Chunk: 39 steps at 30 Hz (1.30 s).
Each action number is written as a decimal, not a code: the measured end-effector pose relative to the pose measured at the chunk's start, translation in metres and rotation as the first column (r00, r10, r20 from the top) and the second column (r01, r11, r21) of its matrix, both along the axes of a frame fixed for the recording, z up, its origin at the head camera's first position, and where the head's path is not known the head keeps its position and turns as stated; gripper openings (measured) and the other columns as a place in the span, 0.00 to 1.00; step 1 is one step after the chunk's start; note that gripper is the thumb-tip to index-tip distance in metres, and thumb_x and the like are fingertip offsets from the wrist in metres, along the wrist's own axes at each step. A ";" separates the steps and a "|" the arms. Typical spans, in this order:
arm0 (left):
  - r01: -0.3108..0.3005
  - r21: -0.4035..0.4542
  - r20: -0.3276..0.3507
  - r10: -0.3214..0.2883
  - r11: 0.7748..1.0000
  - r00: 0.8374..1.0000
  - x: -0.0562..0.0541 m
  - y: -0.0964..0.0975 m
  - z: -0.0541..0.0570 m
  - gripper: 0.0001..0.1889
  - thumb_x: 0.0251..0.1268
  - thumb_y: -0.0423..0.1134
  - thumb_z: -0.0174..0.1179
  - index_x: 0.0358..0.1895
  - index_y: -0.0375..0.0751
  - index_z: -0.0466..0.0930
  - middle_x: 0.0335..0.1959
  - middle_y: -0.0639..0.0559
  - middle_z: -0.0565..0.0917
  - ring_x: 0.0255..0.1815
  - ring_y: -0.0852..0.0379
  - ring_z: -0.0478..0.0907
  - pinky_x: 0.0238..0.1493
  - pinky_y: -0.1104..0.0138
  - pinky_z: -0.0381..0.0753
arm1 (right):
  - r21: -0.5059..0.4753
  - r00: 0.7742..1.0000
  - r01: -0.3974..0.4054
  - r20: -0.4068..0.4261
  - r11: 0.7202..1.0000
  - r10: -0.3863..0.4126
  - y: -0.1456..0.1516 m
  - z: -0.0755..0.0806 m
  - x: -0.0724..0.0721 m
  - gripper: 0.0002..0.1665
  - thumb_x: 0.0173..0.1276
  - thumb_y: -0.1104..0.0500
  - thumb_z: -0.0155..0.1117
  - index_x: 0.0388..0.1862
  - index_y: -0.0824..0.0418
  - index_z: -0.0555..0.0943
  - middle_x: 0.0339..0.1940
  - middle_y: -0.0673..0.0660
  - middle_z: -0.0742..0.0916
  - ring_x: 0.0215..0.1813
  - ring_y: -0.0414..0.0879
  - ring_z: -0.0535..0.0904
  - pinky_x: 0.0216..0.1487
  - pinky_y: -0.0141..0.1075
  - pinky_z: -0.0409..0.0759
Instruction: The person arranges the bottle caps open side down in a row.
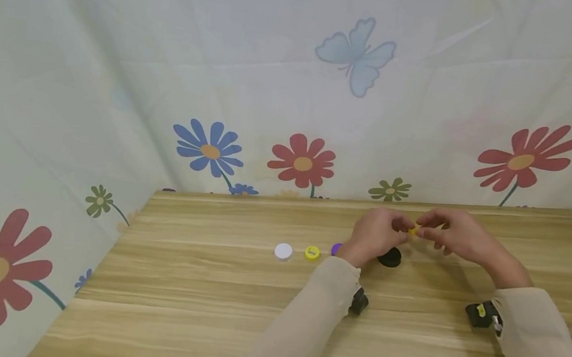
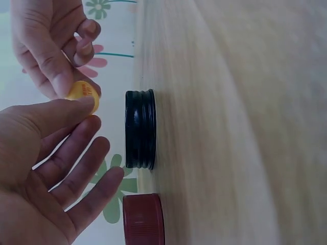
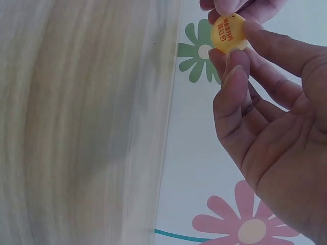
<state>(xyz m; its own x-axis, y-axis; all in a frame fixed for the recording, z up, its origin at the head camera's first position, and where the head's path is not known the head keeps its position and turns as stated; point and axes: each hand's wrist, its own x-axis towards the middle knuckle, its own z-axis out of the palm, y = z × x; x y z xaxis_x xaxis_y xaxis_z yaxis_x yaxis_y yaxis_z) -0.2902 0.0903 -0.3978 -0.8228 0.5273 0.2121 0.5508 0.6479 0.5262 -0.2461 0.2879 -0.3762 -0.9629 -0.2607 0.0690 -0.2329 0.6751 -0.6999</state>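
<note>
A small round yellow cap (image 3: 228, 33) with red printed characters is held up between both hands above the table's far part. Its left edge is pinched by thumb and finger of the left hand (image 1: 374, 232), whose other fingers spread loosely in the left wrist view. From the opposite side, the right hand (image 1: 461, 235) pinches the same cap. Below the hands, a black ridged lid (image 2: 139, 129) rests on the table, apart from the fingers. Beside it stands a dark red ribbed cap (image 2: 143, 219), which the left hand hides in the head view.
Left of the left wrist, a white cap (image 1: 283, 252), a yellow cap (image 1: 312, 253) and a partly hidden purple cap (image 1: 336, 249) lie in a row on the wood-grain table (image 1: 183, 286). A flower-printed cloth (image 1: 256, 77) hangs behind the table.
</note>
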 end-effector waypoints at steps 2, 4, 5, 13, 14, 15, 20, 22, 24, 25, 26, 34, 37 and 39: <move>-0.008 0.019 0.002 0.008 1.000 1.000 0.000 0.000 0.000 0.08 0.69 0.43 0.74 0.48 0.51 0.93 0.39 0.63 0.91 0.39 0.71 0.81 0.37 0.79 0.72 | 0.001 1.000 0.004 0.000 1.000 -0.004 -0.001 0.001 0.000 0.17 0.79 0.61 0.66 0.58 0.73 0.81 0.45 0.61 0.87 0.33 0.50 0.79 0.29 0.40 0.83; -0.016 0.031 0.003 0.015 0.999 1.000 0.001 -0.001 0.001 0.07 0.69 0.43 0.74 0.47 0.51 0.93 0.39 0.63 0.91 0.38 0.72 0.81 0.36 0.79 0.72 | 0.000 1.000 0.008 0.002 1.000 -0.008 -0.001 0.002 0.001 0.17 0.79 0.61 0.66 0.58 0.73 0.81 0.44 0.61 0.87 0.33 0.50 0.79 0.29 0.40 0.83; -0.020 0.035 0.002 0.020 0.999 1.000 0.001 -0.001 0.001 0.07 0.69 0.43 0.74 0.47 0.51 0.93 0.39 0.63 0.91 0.38 0.72 0.81 0.36 0.79 0.72 | -0.003 1.000 0.009 0.002 1.000 -0.009 -0.001 0.002 0.001 0.17 0.79 0.61 0.66 0.57 0.73 0.81 0.44 0.60 0.87 0.33 0.51 0.79 0.29 0.40 0.83; -0.047 0.040 -0.004 0.047 0.998 0.999 0.002 -0.001 0.001 0.07 0.71 0.45 0.73 0.48 0.53 0.93 0.41 0.63 0.92 0.40 0.72 0.82 0.37 0.79 0.72 | -0.023 1.000 0.006 0.003 1.000 -0.006 -0.002 0.004 0.002 0.16 0.80 0.61 0.66 0.56 0.73 0.82 0.44 0.63 0.87 0.33 0.53 0.79 0.29 0.39 0.83; -0.050 0.038 -0.008 0.050 0.998 0.999 0.002 -0.001 0.001 0.07 0.71 0.46 0.73 0.48 0.53 0.94 0.41 0.64 0.92 0.40 0.72 0.82 0.37 0.79 0.72 | -0.024 1.000 0.006 0.002 1.000 -0.006 -0.002 0.005 0.002 0.15 0.80 0.61 0.65 0.56 0.73 0.82 0.44 0.64 0.87 0.33 0.53 0.79 0.29 0.39 0.83; -0.054 0.037 -0.010 0.055 0.998 0.998 0.002 -0.001 0.001 0.07 0.71 0.46 0.73 0.47 0.53 0.94 0.41 0.64 0.92 0.40 0.72 0.82 0.38 0.79 0.72 | -0.026 1.000 0.006 0.002 1.000 -0.006 -0.002 0.005 0.002 0.15 0.80 0.61 0.65 0.56 0.73 0.82 0.44 0.64 0.87 0.33 0.53 0.79 0.29 0.39 0.83; -0.077 0.025 -0.011 0.077 0.997 0.997 0.001 0.000 0.000 0.07 0.71 0.47 0.73 0.47 0.54 0.94 0.40 0.66 0.91 0.39 0.72 0.80 0.37 0.78 0.71 | -0.032 1.000 0.004 0.005 0.999 -0.004 -0.001 0.005 0.002 0.15 0.80 0.62 0.65 0.56 0.73 0.81 0.44 0.62 0.86 0.33 0.53 0.79 0.29 0.39 0.83; -0.087 0.027 -0.003 0.087 0.996 0.996 0.001 0.000 0.001 0.07 0.71 0.47 0.72 0.47 0.55 0.94 0.39 0.67 0.90 0.39 0.72 0.80 0.37 0.78 0.71 | -0.037 1.000 0.002 0.010 0.999 -0.002 -0.001 0.005 0.002 0.14 0.80 0.63 0.65 0.56 0.73 0.81 0.44 0.61 0.86 0.34 0.53 0.79 0.29 0.39 0.83; -0.095 0.030 0.003 0.095 0.995 0.995 0.001 0.000 0.001 0.07 0.72 0.47 0.72 0.47 0.55 0.94 0.39 0.67 0.90 0.39 0.72 0.79 0.37 0.78 0.71 | -0.042 1.000 -0.001 0.013 0.999 0.001 0.000 0.005 0.002 0.14 0.79 0.63 0.65 0.56 0.73 0.81 0.45 0.61 0.86 0.34 0.53 0.79 0.29 0.39 0.83; -0.100 0.032 0.005 0.099 0.995 0.995 0.002 0.000 0.002 0.07 0.72 0.47 0.72 0.47 0.55 0.94 0.38 0.67 0.90 0.39 0.72 0.79 0.36 0.78 0.71 | -0.044 1.000 -0.002 0.013 0.999 0.002 0.000 0.005 0.002 0.14 0.79 0.63 0.66 0.56 0.73 0.81 0.45 0.61 0.86 0.34 0.53 0.79 0.29 0.39 0.83; -0.103 0.033 0.007 0.103 0.994 0.995 0.002 0.000 0.002 0.07 0.72 0.47 0.72 0.47 0.55 0.94 0.38 0.68 0.90 0.39 0.72 0.79 0.36 0.77 0.71 | -0.047 1.000 -0.003 0.014 0.999 0.003 0.000 0.004 0.002 0.14 0.79 0.64 0.66 0.56 0.73 0.81 0.45 0.61 0.85 0.34 0.53 0.79 0.29 0.39 0.83; -0.098 0.048 0.015 0.098 0.994 0.995 0.002 -0.001 0.001 0.08 0.73 0.47 0.71 0.49 0.53 0.94 0.40 0.66 0.90 0.40 0.71 0.80 0.37 0.77 0.72 | -0.053 1.000 0.000 -0.018 0.999 -0.001 -0.002 0.003 0.001 0.11 0.78 0.66 0.65 0.54 0.72 0.82 0.44 0.62 0.86 0.31 0.53 0.79 0.28 0.38 0.83; -0.092 0.055 0.013 0.092 0.994 0.996 0.002 -0.002 0.000 0.08 0.73 0.47 0.71 0.49 0.53 0.94 0.40 0.65 0.91 0.41 0.70 0.81 0.38 0.76 0.73 | -0.057 1.000 -0.001 -0.026 0.998 -0.001 -0.002 0.003 0.001 0.10 0.79 0.67 0.65 0.53 0.72 0.82 0.43 0.63 0.86 0.30 0.53 0.79 0.27 0.37 0.82; -0.088 0.057 0.009 0.087 0.995 0.996 0.002 -0.002 0.000 0.08 0.73 0.47 0.71 0.49 0.53 0.94 0.41 0.65 0.91 0.41 0.70 0.81 0.38 0.76 0.73 | -0.059 1.000 0.000 -0.026 0.998 -0.001 -0.002 0.003 0.000 0.09 0.79 0.67 0.65 0.52 0.72 0.83 0.43 0.64 0.86 0.30 0.52 0.79 0.27 0.37 0.82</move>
